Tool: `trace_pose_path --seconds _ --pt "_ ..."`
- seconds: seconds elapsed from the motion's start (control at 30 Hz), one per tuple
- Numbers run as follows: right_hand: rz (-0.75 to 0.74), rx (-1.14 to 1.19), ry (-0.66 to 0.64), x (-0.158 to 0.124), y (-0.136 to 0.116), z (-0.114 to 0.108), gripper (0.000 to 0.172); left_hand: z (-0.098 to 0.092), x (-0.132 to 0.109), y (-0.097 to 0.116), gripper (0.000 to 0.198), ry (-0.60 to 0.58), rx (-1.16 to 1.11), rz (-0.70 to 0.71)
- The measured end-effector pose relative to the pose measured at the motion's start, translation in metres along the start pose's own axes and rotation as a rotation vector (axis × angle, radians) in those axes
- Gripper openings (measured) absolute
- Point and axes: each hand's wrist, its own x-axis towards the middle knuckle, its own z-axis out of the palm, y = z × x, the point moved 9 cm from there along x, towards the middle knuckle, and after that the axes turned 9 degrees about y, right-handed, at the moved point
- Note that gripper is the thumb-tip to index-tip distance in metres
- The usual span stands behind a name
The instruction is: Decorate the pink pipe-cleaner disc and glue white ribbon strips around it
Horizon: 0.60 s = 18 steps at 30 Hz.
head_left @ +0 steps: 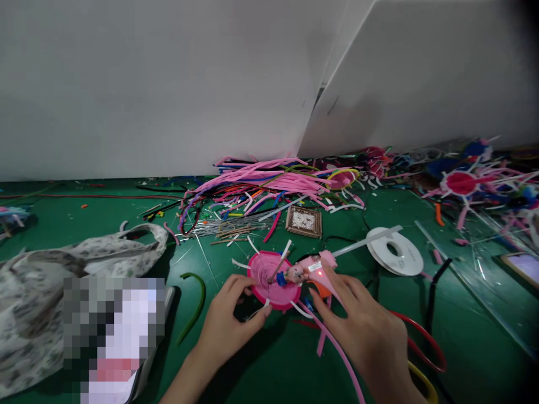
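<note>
A pink round disc [261, 269] of coiled strips with a raised rim sits in the middle of the head view, with short white strips sticking out around its edge. My left hand [229, 314] grips the disc's left and near edge, its thumb by a white strip. In my right hand [357, 320] is a pink hot glue gun [314, 269] with an orange trigger. Its nozzle points left over the disc, next to a thin stick standing in the disc. A translucent glue stick [353, 244] extends from the back of the gun.
Behind lies a heap of pink pipe cleaners [269, 182]. A small framed square [304, 221] and a white spool [396, 251] lie nearer. To the left are a patterned cloth [42, 269] and a blurred phone [126, 336]; on the right, craft pieces [461, 182].
</note>
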Motion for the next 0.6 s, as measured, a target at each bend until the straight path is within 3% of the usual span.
trace_pose_path --seconds 0.27,0.6 --pt "-0.027 0.081 -0.025 0.0007 -0.0050 0.0014 0.035 0.0026 -0.0012 0.0024 0.025 0.041 0.020 0.005" --pt "-0.060 0.114 -0.090 0.0008 -0.0074 0.0066 0.038 0.0034 -0.0044 0.0009 0.025 0.056 0.000 -0.004"
